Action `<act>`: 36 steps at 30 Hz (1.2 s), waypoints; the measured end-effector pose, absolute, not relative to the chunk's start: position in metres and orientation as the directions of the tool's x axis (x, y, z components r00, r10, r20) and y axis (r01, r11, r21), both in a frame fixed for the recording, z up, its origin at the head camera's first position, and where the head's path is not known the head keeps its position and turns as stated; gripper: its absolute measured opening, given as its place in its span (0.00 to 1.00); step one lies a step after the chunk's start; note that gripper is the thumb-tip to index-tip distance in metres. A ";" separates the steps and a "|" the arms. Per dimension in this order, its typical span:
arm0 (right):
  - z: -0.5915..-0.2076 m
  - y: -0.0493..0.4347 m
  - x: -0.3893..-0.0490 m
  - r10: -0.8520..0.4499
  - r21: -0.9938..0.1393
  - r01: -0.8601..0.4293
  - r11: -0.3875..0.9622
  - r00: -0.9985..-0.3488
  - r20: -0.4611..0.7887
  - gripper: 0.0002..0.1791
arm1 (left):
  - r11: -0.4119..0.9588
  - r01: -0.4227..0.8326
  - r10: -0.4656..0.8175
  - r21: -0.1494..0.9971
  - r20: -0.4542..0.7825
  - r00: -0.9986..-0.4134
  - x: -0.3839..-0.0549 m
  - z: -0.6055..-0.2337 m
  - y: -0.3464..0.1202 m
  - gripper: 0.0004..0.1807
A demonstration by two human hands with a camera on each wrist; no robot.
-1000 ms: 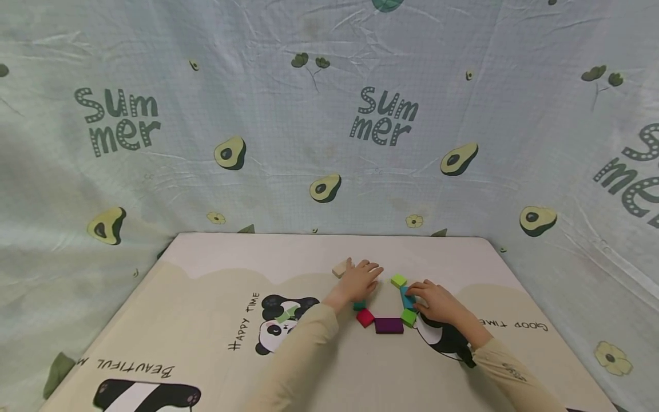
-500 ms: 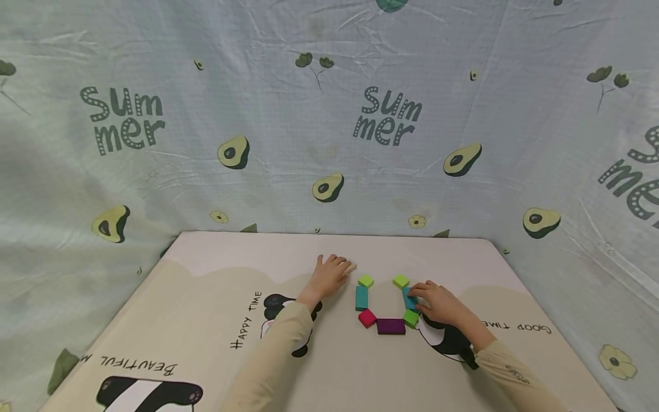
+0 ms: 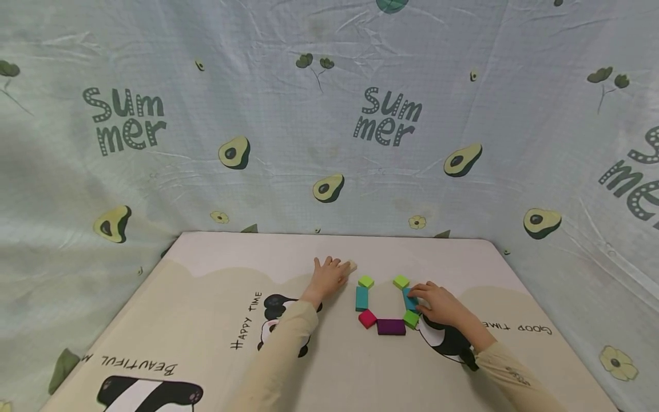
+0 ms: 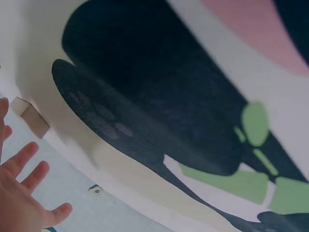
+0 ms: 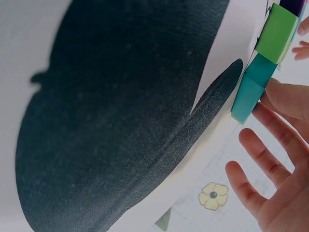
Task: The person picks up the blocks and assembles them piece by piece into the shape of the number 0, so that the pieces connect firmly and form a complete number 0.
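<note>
Fingers spread, my left hand [image 3: 327,280] is at the back of the table, its fingertips right beside a plain wooden block [image 3: 352,266]; the left wrist view shows that block [image 4: 35,121] just off the fingers. With thumb and index fingertip, my right hand [image 3: 437,303] touches a blue block [image 3: 407,296], its other fingers extended. That block belongs to a U-shaped outline of coloured blocks: a purple block [image 3: 391,327] at the near side, red [image 3: 368,319] and green [image 3: 411,319] at the corners, a teal block [image 3: 362,298] on the left, light green cubes [image 3: 366,281] [image 3: 401,281] at the far ends.
The blocks lie on a cream tabletop [image 3: 216,309] printed with pandas and lettering. A pale curtain [image 3: 278,126] with avocado prints rises behind the table's far edge. Sleeved forearms come in from the near side.
My left hand has moved left, uncovering the teal block and the left light green cube. The wooden block sits further right, on the hand's other side. The right hand stays at the blue block.
</note>
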State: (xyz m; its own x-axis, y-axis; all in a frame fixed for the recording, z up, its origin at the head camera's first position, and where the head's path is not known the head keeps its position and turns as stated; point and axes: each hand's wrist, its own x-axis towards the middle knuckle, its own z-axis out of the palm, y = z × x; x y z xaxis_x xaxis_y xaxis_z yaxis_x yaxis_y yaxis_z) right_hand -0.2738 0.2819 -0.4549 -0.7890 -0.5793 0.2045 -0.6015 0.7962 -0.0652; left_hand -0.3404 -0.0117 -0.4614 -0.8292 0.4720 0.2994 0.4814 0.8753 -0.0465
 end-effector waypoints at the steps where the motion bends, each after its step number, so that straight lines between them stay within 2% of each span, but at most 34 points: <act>1: -0.455 0.282 -0.274 -0.580 -0.065 -0.603 0.795 -0.788 0.207 0.14 | 0.876 0.478 0.472 -0.059 0.298 -0.829 -0.340 -0.461 -0.011 0.18; 7: -0.457 0.282 -0.275 -0.574 -0.069 -0.597 0.799 -0.792 0.210 0.14 | 0.880 0.469 0.469 -0.077 0.294 -0.833 -0.339 -0.459 -0.008 0.12; 12: -0.458 0.282 -0.276 -0.571 -0.075 -0.594 0.801 -0.795 0.206 0.14 | 0.884 0.462 0.462 -0.072 0.285 -0.840 -0.342 -0.461 -0.005 0.10; 21: -0.459 0.283 -0.278 -0.575 -0.072 -0.598 0.798 -0.792 0.205 0.14 | 0.895 0.418 0.447 -0.157 0.286 -0.848 -0.345 -0.465 -0.005 0.10; 30: -0.461 0.287 -0.280 -0.642 -0.090 -0.691 0.717 -0.705 0.302 0.12 | 0.898 0.424 0.441 -0.122 0.286 -0.851 -0.345 -0.465 -0.005 0.14; 36: -0.456 0.281 -0.274 -0.590 -0.095 -0.622 0.778 -0.773 0.234 0.14 | 0.895 0.433 0.444 -0.112 0.331 -0.833 -0.347 -0.471 -0.004 0.15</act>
State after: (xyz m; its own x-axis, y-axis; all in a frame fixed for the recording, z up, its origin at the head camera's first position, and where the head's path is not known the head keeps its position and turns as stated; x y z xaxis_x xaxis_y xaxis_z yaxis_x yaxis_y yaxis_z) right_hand -0.2744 0.2811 -0.4565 -0.7731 -0.5895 0.2339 -0.6216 0.7776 -0.0945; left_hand -0.3470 -0.0036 -0.4714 -0.8327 0.4440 0.3307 0.4327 0.8946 -0.1115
